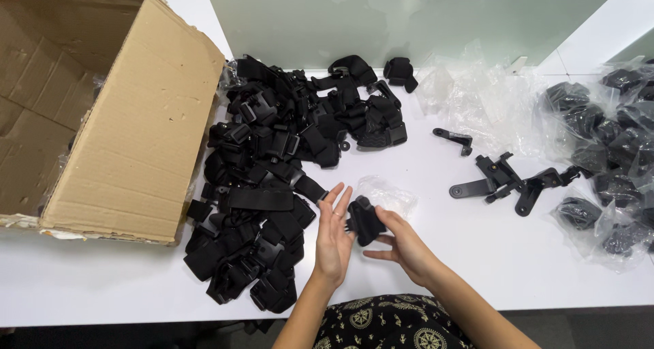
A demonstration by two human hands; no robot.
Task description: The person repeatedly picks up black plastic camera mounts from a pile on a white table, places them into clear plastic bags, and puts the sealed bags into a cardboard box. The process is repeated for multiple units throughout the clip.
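Head view: at lower centre of the frame the right hand [402, 245] grips a small black strap mount [364, 219] between thumb and fingers, while the left hand [334, 233] stands beside it with fingers open and flat, just touching it. Behind them on the white tabletop [477, 254] lies a crumpled clear bag [387, 194], a heap of black straps [272, 179] centre-left, a cardboard box [136, 131] upper left, and bagged parts [606, 151] at the right edge.
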